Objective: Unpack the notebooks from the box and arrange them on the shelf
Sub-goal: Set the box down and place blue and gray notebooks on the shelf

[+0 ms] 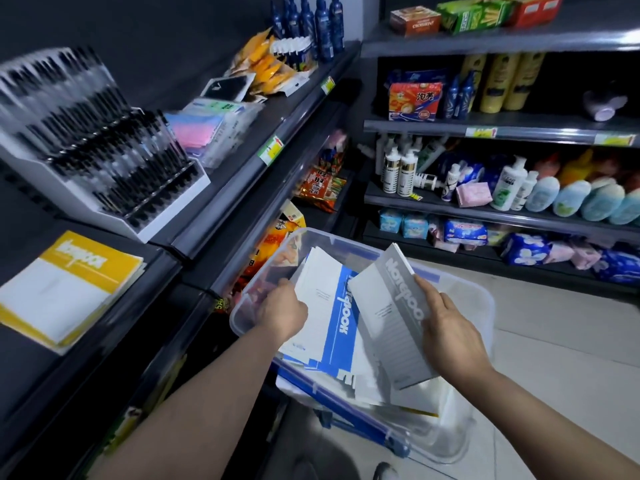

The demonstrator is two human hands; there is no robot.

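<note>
A clear plastic box (239,327) with blue latches stands on the floor below me, holding several notebooks. My left hand (281,311) grips the left edge of a blue-and-white notebook (337,320) that leans up out of the box. My right hand (450,336) holds a grey notebook (388,317) by its right edge, tilted above the box. A small stack of yellow-and-white notebooks (65,289) lies flat on the dark shelf (20,368) at the left.
A white pen display rack (97,147) stands on the shelf behind the yellow stack. Packets, snacks and blue bottles fill the shelves further along. Another shelving unit with bottles and packs stands at the right. Tiled floor (554,341) lies right of the box.
</note>
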